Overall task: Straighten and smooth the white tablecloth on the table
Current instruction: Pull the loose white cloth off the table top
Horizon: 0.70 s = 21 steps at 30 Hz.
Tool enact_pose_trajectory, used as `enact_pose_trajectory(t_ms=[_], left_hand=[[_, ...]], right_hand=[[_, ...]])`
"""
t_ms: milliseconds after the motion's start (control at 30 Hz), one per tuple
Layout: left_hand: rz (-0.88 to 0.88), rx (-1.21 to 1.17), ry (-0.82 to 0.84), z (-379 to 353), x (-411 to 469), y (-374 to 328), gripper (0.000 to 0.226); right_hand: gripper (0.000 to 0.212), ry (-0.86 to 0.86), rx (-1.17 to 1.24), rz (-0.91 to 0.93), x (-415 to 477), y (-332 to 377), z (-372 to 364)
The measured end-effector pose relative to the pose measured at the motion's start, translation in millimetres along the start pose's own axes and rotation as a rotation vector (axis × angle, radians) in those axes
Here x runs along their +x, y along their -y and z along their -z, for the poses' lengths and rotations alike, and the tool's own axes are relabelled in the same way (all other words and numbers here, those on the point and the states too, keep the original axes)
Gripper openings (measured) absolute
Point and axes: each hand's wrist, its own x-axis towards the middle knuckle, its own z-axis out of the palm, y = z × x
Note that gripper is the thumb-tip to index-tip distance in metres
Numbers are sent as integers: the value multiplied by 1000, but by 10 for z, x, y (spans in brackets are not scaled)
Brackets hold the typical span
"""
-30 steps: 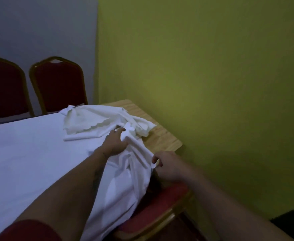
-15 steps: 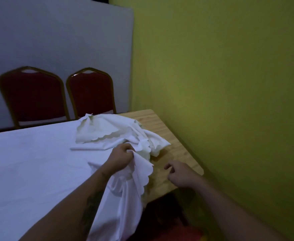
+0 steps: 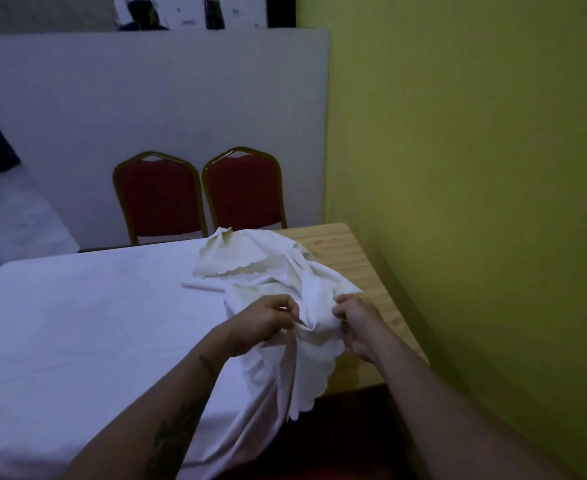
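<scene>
The white tablecloth (image 3: 87,317) lies flat over most of the table, but its right end is bunched and folded back in a heap with a scalloped edge. That leaves the wooden table top (image 3: 358,268) bare along the right side. My left hand (image 3: 268,320) is closed on a fold of the bunched cloth near the front edge. My right hand (image 3: 354,323) pinches the cloth just to the right of it. A scalloped flap hangs down over the table's front edge below both hands.
Two red chairs with gold frames (image 3: 160,199) (image 3: 245,192) stand behind the table against a grey partition (image 3: 146,98). A yellow-green wall (image 3: 475,202) runs close along the table's right side. The floor below the front edge is dark.
My right hand let go of the cloth at the table's front edge, hovered empty over the wood, then came left and gripped the bunched cloth beside my left hand. The view tilted up.
</scene>
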Motion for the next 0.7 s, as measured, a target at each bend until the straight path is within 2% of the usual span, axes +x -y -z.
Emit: enact_pose_trajectory(t_ms=[100,133,200,267,333,400,467,567,633,700], left_hand=[[23,-44,-187,62,126,38,15],[7,68,-301,90,209,70,14],[-10,443,-500,148,385,152,18],[24,836,-596,170,565,208,28],[160,1034,-618,160,740,252,48],[349,1014,-567,174,890,274,63],[406,962,-408,218,1045,306,66],[205,954,-208,177,1178,350,38],[129,929,-120,22,1186,394,29],[118,847,40,-137,1200,445,23]], right_hand=[[30,17,-1,35,6,129,172],[31,30,-7,38,-20,180,241],[32,91,44,35,-84,228,409],[31,109,72,55,-150,222,593],[23,-33,-12,149,-187,167,796],[11,-234,-81,242,-224,130,1020],[6,-405,-103,260,-244,97,1255],[8,-602,-144,213,-270,-16,1586],[16,-700,-287,146,-286,-134,1773],[22,-774,-511,21,-326,-245,1925]])
